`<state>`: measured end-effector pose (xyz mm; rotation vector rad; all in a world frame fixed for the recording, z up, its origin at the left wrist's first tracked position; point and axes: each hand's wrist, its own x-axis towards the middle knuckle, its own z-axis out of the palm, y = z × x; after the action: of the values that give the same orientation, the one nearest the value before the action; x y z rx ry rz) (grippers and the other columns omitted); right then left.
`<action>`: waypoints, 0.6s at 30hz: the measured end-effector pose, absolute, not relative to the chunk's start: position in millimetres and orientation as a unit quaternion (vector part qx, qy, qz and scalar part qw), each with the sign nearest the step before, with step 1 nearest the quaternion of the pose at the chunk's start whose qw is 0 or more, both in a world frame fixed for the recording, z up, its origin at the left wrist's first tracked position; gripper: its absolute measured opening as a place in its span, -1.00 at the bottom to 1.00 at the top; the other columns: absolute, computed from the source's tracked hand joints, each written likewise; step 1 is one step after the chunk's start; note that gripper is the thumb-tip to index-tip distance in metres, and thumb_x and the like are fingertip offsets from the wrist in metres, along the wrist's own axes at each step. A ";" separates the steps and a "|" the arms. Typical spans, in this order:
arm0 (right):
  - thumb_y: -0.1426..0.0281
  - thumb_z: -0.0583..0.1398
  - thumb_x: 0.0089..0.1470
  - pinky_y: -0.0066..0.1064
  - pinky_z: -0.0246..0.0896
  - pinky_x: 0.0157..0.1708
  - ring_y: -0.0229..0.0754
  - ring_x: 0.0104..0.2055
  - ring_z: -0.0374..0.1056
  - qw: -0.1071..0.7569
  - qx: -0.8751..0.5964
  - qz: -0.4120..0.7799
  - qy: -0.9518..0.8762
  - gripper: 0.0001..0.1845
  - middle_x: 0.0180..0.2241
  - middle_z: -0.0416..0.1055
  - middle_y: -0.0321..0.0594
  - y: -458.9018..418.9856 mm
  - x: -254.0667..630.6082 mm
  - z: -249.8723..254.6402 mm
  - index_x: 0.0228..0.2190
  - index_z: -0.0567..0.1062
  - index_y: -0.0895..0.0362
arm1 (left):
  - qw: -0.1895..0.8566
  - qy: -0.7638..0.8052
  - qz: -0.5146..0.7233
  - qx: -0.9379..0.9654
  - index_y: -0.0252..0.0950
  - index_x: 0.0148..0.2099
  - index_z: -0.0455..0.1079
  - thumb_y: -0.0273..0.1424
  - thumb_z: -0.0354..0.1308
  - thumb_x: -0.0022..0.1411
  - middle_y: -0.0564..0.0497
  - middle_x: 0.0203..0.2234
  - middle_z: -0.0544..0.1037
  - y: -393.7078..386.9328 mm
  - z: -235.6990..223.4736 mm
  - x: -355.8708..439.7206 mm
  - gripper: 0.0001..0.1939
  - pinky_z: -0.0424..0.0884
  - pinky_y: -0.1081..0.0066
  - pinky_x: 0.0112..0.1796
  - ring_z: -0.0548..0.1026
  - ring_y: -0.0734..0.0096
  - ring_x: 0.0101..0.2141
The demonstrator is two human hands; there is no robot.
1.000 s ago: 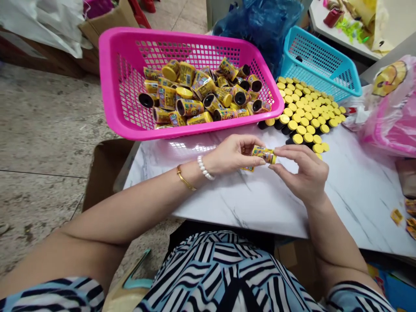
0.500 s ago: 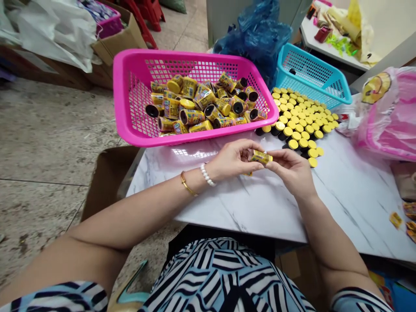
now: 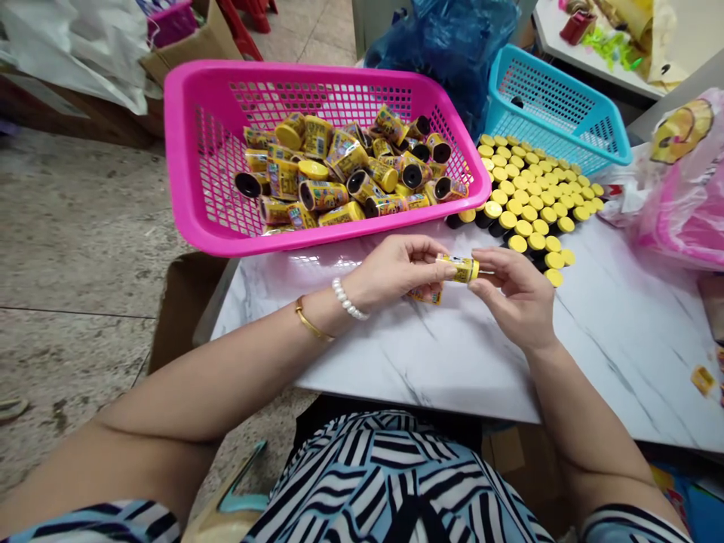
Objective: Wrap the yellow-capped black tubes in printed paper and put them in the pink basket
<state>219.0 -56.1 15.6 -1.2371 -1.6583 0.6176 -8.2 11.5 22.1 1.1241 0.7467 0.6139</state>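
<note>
Between thumb and fingers, my left hand (image 3: 399, 273) grips a small yellow-capped canister (image 3: 461, 269) wrapped in a printed yellow label, its cap end pointing right. My right hand (image 3: 517, 294) is at that capped end, thumb and fingers apart around the cap; whether they touch it is hard to make out. Under my left fingers a printed yellow label (image 3: 428, 293) lies on the table. Behind my hands, a pink basket (image 3: 328, 240) holds many labelled canisters. To the right stand rows of black canisters with yellow lids (image 3: 526, 204).
A blue basket (image 3: 566, 136) stands behind the lidded canisters, beside a blue plastic bag (image 3: 446, 53). A pink bag (image 3: 684, 188) sits at the table's right. Loose orange-yellow labels (image 3: 703, 380) lie near the right edge of the marbled table (image 3: 611, 362). A cardboard box (image 3: 186, 309) is on the floor at left.
My right fingers have loosened and spread at the capped end, while my left hand keeps the canister. More of the yellow cap and of the label beneath shows. The camera view has shifted slightly.
</note>
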 end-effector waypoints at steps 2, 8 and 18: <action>0.26 0.46 0.12 -0.18 0.68 -0.02 -0.11 -0.12 0.65 0.491 -0.515 0.352 -0.608 -0.63 -0.07 0.66 -0.18 -55.3 218.1 15.0 -0.03 0.64 0.03 | 0.726 0.343 0.314 0.507 -0.39 -0.10 0.54 -0.22 0.56 0.04 -0.02 -0.41 0.64 10.9 22.4 -7.2 -0.52 0.50 0.44 -0.37 0.56 0.48 -0.46; 0.31 0.50 0.07 -0.17 0.67 0.01 -0.10 -0.12 0.65 0.503 -0.513 0.417 -0.557 -0.71 -0.14 0.68 -0.23 -62.1 211.4 24.5 -0.14 0.68 0.01 | 0.713 0.341 0.323 0.520 -0.41 -0.12 0.57 -0.26 0.55 0.03 -0.07 -0.35 0.66 10.0 21.4 -6.6 -0.56 0.53 0.40 -0.31 0.60 0.41 -0.39; 0.23 0.52 0.01 -0.11 0.67 -0.08 -0.10 -0.25 0.64 0.477 -0.568 0.463 -0.485 -0.69 -0.23 0.70 -0.18 -59.4 209.4 19.2 -0.22 0.70 0.08 | 0.556 0.310 0.393 0.664 -0.35 -0.04 0.64 -0.38 0.45 0.14 -0.07 -0.27 0.65 3.3 16.7 -7.1 -0.68 0.47 0.44 -0.30 0.53 0.45 -0.36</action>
<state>209.4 -59.4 19.2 -1.3876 -1.1848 1.1319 -7.1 3.3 16.7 1.5669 0.7314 0.9272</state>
